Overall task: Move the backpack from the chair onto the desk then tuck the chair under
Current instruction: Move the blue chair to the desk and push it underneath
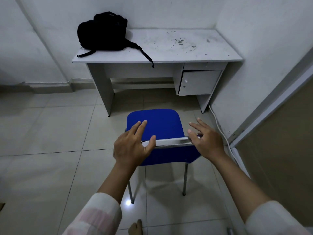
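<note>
Both hands spread over chair; backpack on desk.

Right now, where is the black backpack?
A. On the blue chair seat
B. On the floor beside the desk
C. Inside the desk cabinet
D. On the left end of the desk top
D: the black backpack lies on the left end of the white desk, one strap hanging over the front edge.
</note>
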